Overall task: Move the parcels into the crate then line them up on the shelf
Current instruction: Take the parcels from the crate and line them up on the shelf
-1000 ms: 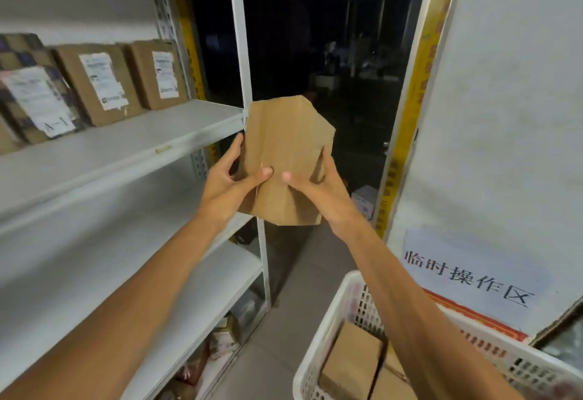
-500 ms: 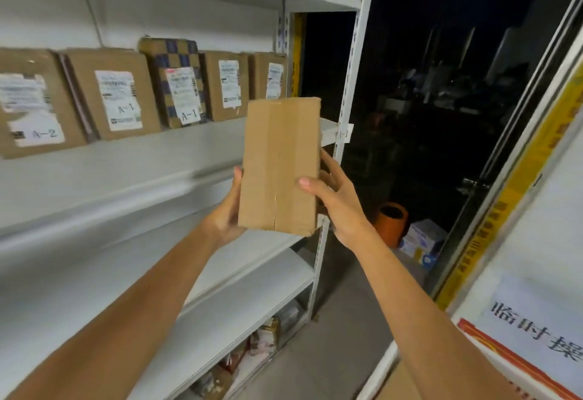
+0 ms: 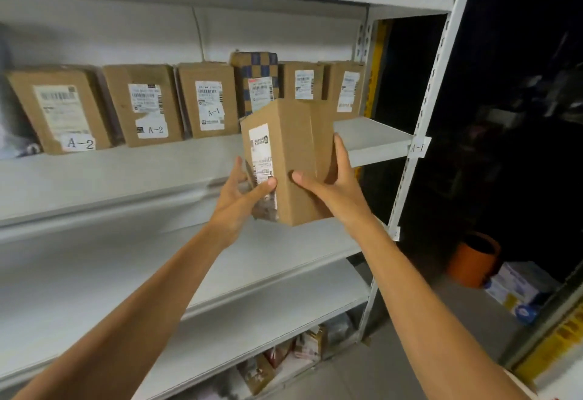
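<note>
The held parcel (image 3: 293, 163) hides the base of the checkered parcel (image 3: 254, 66), and a blurred grey thing (image 3: 12, 134) is cut off left.

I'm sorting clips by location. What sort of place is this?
Likely a parcel depot or stockroom: a metal shelf carries a row of labelled cardboard boxes, an A-1 tag marks its end, and the left hand and right hand hold another parcel.
</note>
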### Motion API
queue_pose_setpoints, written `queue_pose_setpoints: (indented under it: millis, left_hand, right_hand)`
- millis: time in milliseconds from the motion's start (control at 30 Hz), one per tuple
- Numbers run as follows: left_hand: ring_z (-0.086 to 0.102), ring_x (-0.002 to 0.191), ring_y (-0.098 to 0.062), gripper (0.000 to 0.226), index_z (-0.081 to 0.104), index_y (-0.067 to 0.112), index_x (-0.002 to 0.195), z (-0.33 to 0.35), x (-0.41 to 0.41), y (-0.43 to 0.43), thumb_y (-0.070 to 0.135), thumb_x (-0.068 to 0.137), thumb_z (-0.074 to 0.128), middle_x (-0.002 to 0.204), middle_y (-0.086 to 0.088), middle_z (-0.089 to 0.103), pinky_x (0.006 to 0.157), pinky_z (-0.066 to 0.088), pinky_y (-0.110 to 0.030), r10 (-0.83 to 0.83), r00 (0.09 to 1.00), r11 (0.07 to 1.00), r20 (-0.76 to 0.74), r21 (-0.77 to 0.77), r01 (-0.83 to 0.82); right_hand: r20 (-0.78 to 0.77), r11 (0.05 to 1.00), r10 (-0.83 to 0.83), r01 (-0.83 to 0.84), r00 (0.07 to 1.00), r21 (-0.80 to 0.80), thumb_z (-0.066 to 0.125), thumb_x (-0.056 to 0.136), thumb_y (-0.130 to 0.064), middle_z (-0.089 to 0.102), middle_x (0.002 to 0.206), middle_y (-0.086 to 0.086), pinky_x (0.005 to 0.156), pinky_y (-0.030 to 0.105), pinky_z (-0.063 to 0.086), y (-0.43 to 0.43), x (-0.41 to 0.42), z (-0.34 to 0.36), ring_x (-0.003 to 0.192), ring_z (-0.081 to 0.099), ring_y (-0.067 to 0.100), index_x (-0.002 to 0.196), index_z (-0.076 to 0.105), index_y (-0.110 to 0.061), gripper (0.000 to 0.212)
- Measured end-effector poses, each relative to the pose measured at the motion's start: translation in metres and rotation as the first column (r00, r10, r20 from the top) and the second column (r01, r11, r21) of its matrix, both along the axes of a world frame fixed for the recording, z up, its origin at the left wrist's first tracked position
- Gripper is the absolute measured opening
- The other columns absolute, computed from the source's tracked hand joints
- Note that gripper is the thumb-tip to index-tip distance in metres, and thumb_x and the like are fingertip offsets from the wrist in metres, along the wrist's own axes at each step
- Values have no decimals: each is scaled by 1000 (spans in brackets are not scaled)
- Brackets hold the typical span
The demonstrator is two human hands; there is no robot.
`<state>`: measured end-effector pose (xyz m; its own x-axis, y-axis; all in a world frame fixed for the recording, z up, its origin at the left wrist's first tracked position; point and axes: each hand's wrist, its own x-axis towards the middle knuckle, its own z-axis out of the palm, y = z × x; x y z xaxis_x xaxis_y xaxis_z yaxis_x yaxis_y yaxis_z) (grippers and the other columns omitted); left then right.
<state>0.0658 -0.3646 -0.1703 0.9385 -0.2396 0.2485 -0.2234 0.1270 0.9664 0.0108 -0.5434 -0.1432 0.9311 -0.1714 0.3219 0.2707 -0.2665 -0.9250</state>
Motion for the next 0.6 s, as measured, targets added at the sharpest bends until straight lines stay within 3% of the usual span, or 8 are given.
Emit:
queue_pose_setpoints:
  millis: [67, 133, 200, 300, 467, 600]
  left_hand:
    - [67, 69, 7, 80, 16, 21, 151, 9, -5, 1, 18, 88, 64, 113, 7, 55, 51, 53, -18, 58, 997, 998, -49, -8, -59]
    - [68, 75, 3, 82, 18, 18, 151, 16, -11, 8, 21, 85, 67, 123, 2, 54, 52, 53, -17, 90, 994, 996, -59, -14, -91]
    - [69, 94, -12, 75, 37, 18, 143, 18, -19, 17, 27, 79, 73, 119, 2, 62, 61, 55, -21, 96, 995, 994, 10, 57, -96]
    - [70, 91, -17, 57, 57, 16, 123, 11, -24, 39, 33, 73, 77, 100, 6, 71, 66, 56, -26, 142, 986, 987, 86, 67, -148]
    - [69, 98, -22, 84, 52, 16, 120, 10, -25, 78, 45, 50, 90, 111, -2, 70, 73, 57, -35, 132, 990, 982, -54, -128, -138]
    - [67, 103, -26, 93, 50, 16, 118, 12, -31, 107, 48, 41, 93, 116, -7, 68, 77, 57, -38, 262, 964, 944, -47, -195, -266]
  right_hand:
    - [-58, 985, 66, -74, 996, -157, 84, 50, -62, 19, 150, -8, 106, 42, 38, 6, 5, 1, 134, 33, 15, 147, -17, -44, 142]
    - [-68, 965, 91, -105, 994, -242, 88, 49, -56, 12, 150, -7, 108, 44, 35, 12, 9, 0, 136, 28, 18, 146, -24, -41, 149]
    - [-26, 963, 108, -111, 994, -244, 89, 54, -48, 14, 149, -5, 108, 46, 35, 15, 11, -2, 136, 29, 18, 148, -21, -40, 144]
    - [57, 953, 209, -190, 976, -235, 90, 57, -43, 22, 147, -5, 107, 45, 39, 22, 14, -1, 134, 32, 17, 151, -7, -40, 135]
    - [119, 926, 307, -267, 944, -265, 83, 54, -55, 29, 145, -6, 106, 38, 43, 57, 16, 0, 129, 37, 11, 150, 12, -37, 121]
    - [159, 875, 400, -324, 903, -359, 76, 63, -57, 29, 148, -7, 100, 22, 41, 87, 23, 7, 125, 40, 6, 150, 4, -43, 114]
